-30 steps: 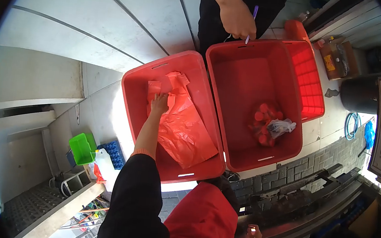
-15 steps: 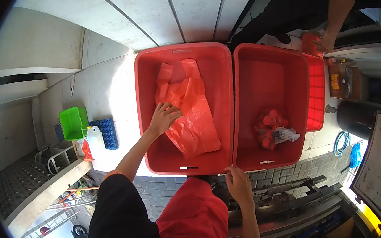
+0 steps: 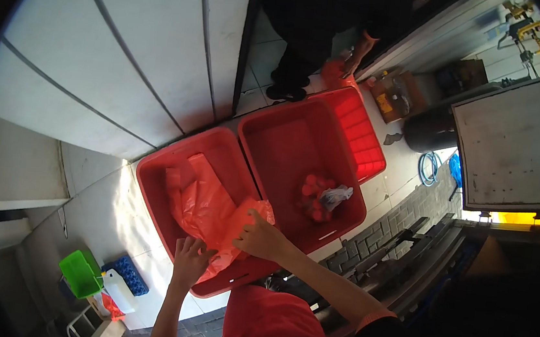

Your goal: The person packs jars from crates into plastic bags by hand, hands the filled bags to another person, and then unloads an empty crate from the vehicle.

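A crumpled red plastic bag (image 3: 196, 204) lies in the left red tub (image 3: 152, 180), one end raised toward the tub's right rim. My right hand (image 3: 262, 238) is closed on that raised end. My left hand (image 3: 189, 263) rests at the bag's lower left edge, fingers curved and apart, touching the plastic. In the right-hand red tub (image 3: 273, 133) sits a bundle of round red items (image 3: 311, 197) with a whitish plastic piece (image 3: 336, 197) on its right; their exact kind is unclear.
Beyond the tubs, a red crate (image 3: 357, 138) stands beside a person in dark clothes (image 3: 309, 36), whose hand is at a red object (image 3: 337, 74). A green basin (image 3: 80, 274), white jug (image 3: 118, 292) and blue tray (image 3: 126, 275) are at left. Metal rails (image 3: 398, 259) run at right.
My right hand has moved from the tub's rim to the plastic bag, lifting its right end. My left hand has shifted to the bag's lower edge. The view has turned and moved.
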`<state>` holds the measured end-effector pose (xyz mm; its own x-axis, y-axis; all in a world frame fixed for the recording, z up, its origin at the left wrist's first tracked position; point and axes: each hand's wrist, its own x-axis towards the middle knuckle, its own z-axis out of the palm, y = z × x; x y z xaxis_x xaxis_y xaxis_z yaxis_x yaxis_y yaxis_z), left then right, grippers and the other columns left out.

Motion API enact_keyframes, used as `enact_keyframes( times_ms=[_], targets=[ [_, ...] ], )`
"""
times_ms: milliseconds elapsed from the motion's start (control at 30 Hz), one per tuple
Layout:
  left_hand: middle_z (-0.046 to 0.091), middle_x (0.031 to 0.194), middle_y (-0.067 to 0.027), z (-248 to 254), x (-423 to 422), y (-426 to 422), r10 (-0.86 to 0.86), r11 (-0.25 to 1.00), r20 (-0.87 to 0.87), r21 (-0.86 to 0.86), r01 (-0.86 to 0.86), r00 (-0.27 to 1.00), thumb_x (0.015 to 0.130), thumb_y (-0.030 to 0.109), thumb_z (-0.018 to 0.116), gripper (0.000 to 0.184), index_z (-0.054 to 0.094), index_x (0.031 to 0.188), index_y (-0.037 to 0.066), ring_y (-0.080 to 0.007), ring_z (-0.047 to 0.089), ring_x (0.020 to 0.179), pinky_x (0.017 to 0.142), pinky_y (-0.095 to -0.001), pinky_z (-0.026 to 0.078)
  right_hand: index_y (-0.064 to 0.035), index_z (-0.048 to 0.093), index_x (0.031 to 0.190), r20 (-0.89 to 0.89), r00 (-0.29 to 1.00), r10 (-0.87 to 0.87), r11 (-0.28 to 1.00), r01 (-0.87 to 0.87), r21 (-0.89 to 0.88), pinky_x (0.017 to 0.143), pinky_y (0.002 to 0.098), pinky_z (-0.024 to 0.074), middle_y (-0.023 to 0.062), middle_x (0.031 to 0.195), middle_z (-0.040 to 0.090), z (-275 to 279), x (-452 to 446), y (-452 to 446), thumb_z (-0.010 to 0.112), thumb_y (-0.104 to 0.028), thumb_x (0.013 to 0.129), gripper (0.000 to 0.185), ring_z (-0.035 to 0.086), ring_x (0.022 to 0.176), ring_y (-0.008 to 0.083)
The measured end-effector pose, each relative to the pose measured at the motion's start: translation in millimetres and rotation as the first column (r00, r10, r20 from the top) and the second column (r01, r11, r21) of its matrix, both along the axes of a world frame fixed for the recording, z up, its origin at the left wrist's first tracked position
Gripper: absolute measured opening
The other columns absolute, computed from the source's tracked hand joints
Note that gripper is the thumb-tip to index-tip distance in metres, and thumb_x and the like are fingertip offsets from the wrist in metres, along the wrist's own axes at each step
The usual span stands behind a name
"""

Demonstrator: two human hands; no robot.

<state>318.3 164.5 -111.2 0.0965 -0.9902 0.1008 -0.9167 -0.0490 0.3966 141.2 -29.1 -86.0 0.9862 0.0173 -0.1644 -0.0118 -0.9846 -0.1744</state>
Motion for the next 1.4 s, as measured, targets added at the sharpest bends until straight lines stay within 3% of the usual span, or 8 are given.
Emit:
enact_keyframes(
  times_ms=[167, 233, 333, 567, 800, 1067, 1267, 1400],
  targets=[
    [0.068, 0.096, 0.0055, 33.9, -3.5, -43.8, -0.182, 0.979, -0.157, -0.12, 0.164, 0.971, 0.071, 0.02, 0.08, 0.016, 0.075, 0.087, 0.02, -0.018, 0.06, 0.097, 0.092, -0.0428, 0.035, -0.0209, 0.069, 0.1, -0.159, 0.954, -0.253, 0.957, 0.271, 0.105, 0.1, 0.0423, 0.0417, 0.0, 0.084, 0.069, 30.7, -63.4, 3.4, 0.067, -0.024, 0.08, 0.021, 0.067, 0.093, 0.0158],
    [0.068, 0.074, 0.0084, 53.8, -15.0, -69.7, -0.228, 0.962, -0.172, -0.194, 0.193, 0.958, 0.072, 0.022, 0.079, 0.013, 0.074, 0.084, 0.019, -0.0122, 0.061, 0.087, 0.092, -0.0418, 0.033, -0.016, 0.069, 0.111, 0.124, 0.868, -0.481, 0.867, 0.45, 0.216, 0.095, 0.0398, 0.0439, 0.0038, 0.092, 0.071, 45.0, -82.4, 7.3, 0.07, -0.024, 0.079, 0.033, 0.068, 0.09, 0.0204],
    [0.067, 0.075, 0.0084, 87.8, -42.4, -108.3, -0.347, 0.922, -0.185, -0.248, 0.298, 0.919, 0.072, 0.025, 0.079, 0.012, 0.073, 0.081, 0.02, -0.0123, 0.061, 0.085, 0.09, -0.0408, 0.034, -0.0107, 0.068, 0.115, -0.018, 0.769, -0.639, 0.668, 0.566, 0.483, 0.093, 0.0412, 0.046, 0.0077, 0.099, 0.072, 101.3, -87.3, 14.5, 0.067, -0.018, 0.083, 0.033, 0.068, 0.091, 0.0251],
    [0.068, 0.078, 0.0117, 142.1, -85.7, -157.2, -0.535, 0.812, -0.02, -0.291, 0.507, 0.845, 0.073, 0.027, 0.079, 0.01, 0.072, 0.079, 0.023, -0.0111, 0.059, 0.087, 0.088, -0.0379, 0.037, -0.0103, 0.07, 0.108, 0.0, 0.558, -0.83, 0.49, 0.729, 0.478, 0.078, 0.0417, 0.0549, 0.0114, 0.097, 0.071, 107.4, -148.2, 16.3, 0.065, -0.017, 0.089, 0.02, 0.068, 0.087, 0.0312],
    [0.068, 0.081, 0.01, 213.6, -148.5, -188.2, -0.524, 0.761, -0.032, -0.466, 0.451, 0.851, 0.075, 0.027, 0.077, 0.013, 0.074, 0.086, 0.021, -0.0146, 0.057, 0.094, 0.094, -0.0423, 0.036, -0.0024, 0.075, 0.098, -0.017, 0.229, -0.973, 0.164, 0.747, 0.644, 0.075, 0.0307, 0.0547, 0.0105, 0.087, 0.074, 206.1, -177.4, 22.6, 0.071, -0.019, 0.09, 0.019, 0.071, 0.078, 0.0223],
    [0.068, 0.078, 0.0064, 251.3, -178.4, -190.1, -0.567, 0.729, -0.053, -0.497, 0.471, 0.822, 0.08, 0.021, 0.076, 0.006, 0.077, 0.084, 0.017, -0.0145, 0.055, 0.085, 0.09, -0.0381, 0.033, 0.0005, 0.074, 0.098, 0.052, -0.006, -0.999, 0.045, 0.405, 0.913, 0.067, 0.0288, 0.0519, 0.011, 0.082, 0.072, 220.4, -214.4, 25.3, 0.07, -0.016, 0.091, 0.018, 0.065, 0.068, 0.0145],
    [0.066, 0.075, 0.0046, 260.7, -178.2, -181.8, -0.591, 0.777, -0.16, -0.374, 0.506, 0.79, 0.085, 0.026, 0.073, 0.011, 0.076, 0.085, 0.016, -0.015, 0.051, 0.078, 0.091, -0.0381, 0.031, 0.0007, 0.073, 0.102, -0.083, 0.088, -0.993, -0.001, 0.68, 0.733, 0.065, 0.0267, 0.0493, 0.0093, 0.079, 0.071, 261.7, -219.6, 32.6, 0.071, -0.014, 0.09, 0.019, 0.06, 0.067, 0.01],
    [0.064, 0.073, 0.0036, 264.4, -179.5, -179.0, -0.581, 0.797, -0.21, -0.343, 0.497, 0.787, 0.089, 0.032, 0.069, 0.018, 0.076, 0.087, 0.015, -0.0154, 0.052, 0.08, 0.093, -0.0403, 0.03, -0.0001, 0.072, 0.101, -0.029, 0.104, -0.994, 0.04, 0.607, 0.794, 0.067, 0.0273, 0.0507, 0.0087, 0.081, 0.07, 250.4, -221.2, 38.7, 0.077, -0.013, 0.084, 0.022, 0.064, 0.069, 0.0116]
  ],
)
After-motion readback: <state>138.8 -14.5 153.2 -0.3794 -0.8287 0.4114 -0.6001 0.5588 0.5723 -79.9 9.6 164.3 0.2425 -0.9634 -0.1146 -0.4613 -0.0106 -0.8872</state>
